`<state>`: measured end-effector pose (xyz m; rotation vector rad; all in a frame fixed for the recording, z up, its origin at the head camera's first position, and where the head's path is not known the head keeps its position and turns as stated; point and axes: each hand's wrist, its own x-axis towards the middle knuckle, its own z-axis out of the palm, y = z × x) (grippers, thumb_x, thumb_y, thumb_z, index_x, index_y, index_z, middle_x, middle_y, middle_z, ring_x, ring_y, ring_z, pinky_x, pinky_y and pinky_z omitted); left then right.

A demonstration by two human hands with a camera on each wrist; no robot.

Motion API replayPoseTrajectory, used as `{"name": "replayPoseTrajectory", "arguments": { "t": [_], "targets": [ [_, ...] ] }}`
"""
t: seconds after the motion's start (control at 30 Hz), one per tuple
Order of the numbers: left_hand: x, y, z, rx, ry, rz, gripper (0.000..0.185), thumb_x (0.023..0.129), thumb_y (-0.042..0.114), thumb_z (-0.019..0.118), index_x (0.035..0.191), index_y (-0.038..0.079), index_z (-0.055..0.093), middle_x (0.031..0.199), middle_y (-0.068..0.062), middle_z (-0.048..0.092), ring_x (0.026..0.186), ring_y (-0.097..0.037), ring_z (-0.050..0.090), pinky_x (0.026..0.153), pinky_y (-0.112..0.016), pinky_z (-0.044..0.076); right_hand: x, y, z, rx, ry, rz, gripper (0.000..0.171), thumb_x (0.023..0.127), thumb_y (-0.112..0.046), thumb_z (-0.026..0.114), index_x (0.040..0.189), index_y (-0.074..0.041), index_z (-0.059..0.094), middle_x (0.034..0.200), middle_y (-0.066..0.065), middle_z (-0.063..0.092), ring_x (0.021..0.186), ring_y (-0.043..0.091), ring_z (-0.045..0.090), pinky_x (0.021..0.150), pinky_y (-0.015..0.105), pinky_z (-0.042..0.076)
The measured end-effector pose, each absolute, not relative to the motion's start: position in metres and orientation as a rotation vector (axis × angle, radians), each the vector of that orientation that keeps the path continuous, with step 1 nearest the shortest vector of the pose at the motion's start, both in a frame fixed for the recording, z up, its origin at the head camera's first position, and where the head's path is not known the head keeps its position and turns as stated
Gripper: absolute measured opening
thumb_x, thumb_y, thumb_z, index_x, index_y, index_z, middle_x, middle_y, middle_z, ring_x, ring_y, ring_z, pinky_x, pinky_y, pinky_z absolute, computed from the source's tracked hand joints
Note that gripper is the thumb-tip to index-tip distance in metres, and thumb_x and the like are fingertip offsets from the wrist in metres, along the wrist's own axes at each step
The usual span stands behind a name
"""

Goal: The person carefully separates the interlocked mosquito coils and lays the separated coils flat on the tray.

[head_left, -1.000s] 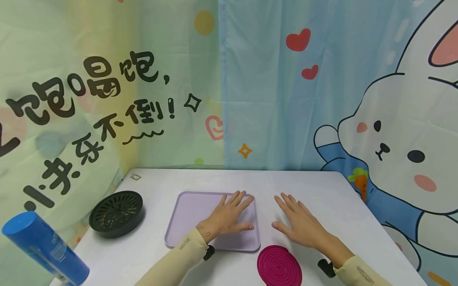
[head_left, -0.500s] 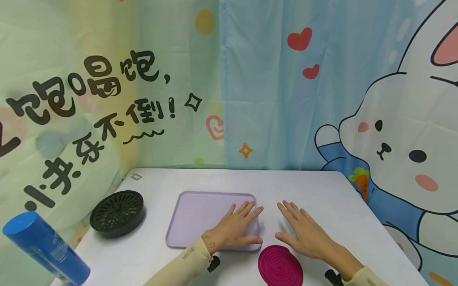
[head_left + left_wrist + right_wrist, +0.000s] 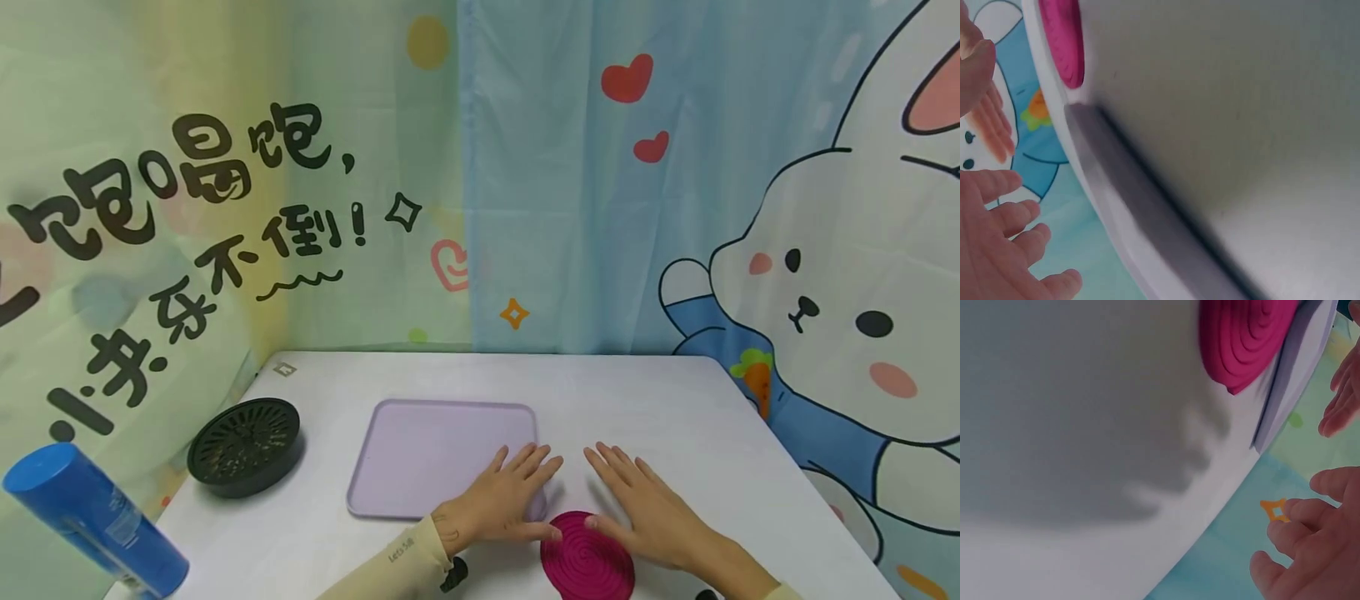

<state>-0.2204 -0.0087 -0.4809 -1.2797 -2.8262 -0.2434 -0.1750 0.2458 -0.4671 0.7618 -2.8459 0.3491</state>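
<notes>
A magenta spiral coil, which looks like a mosquito coil (image 3: 588, 560), lies flat on the white table near its front. My left hand (image 3: 501, 502) hovers palm down between it and the lilac tray (image 3: 420, 454), with fingers spread and the thumb overlapping the coil's left edge in the head view. My right hand (image 3: 651, 510) is held at the coil's right, its thumb overlapping the upper right edge. Both wrist views show the left fingers (image 3: 1013, 215) and right fingers (image 3: 1297, 515) raised off the table. Neither hand holds anything.
A round black slotted holder (image 3: 243, 448) stands on the table's left side. Nearer the front left corner is a blue spray can or canister (image 3: 93, 521), tilted in the head view. Printed curtains (image 3: 540, 208) hang behind the table's far edge.
Both hands have come back toward the person, with the left also shifting right off most of the tray. Both thumbs now overlap the coil in view. The objects have stayed put.
</notes>
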Motion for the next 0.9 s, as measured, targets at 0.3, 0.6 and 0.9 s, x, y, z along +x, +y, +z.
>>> {"name": "replayPoseTrajectory", "arguments": {
  "t": [0.3,0.6,0.9],
  "targets": [
    [-0.209,0.0,-0.492,-1.324,-2.857,-0.191,0.099,0.087,0.075,0.057,0.161,0.016,0.027,0.165,-0.008,0.031,0.153,-0.028,0.03,0.121,-0.054,0.029,-0.165,0.249,-0.477,0.848,-2.872,0.362,0.085,0.091,-0.06,0.065,0.155,-0.009,0.04,0.155,0.016,0.047,0.14,0.041,0.046,0.11,0.065,0.037],
    [-0.2,0.002,-0.497,-1.406,-2.849,-0.211,0.102,0.085,0.075,0.061,0.16,0.014,0.027,0.164,-0.008,0.033,0.152,-0.029,0.031,0.12,-0.056,0.03,-0.156,0.251,-0.488,0.927,-2.879,0.399,0.088,0.091,-0.064,0.062,0.154,-0.006,0.04,0.153,0.018,0.049,0.137,0.042,0.049,0.106,0.066,0.04],
    [-0.196,0.007,-0.498,-1.463,-2.857,-0.085,0.11,0.081,0.079,0.061,0.16,0.012,0.025,0.165,-0.005,0.032,0.153,-0.025,0.029,0.122,-0.052,0.028,-0.153,0.252,-0.495,0.961,-3.039,0.446,0.1,0.088,-0.073,0.056,0.156,-0.003,0.035,0.158,0.013,0.043,0.143,0.039,0.042,0.112,0.067,0.032]
  ]
}}
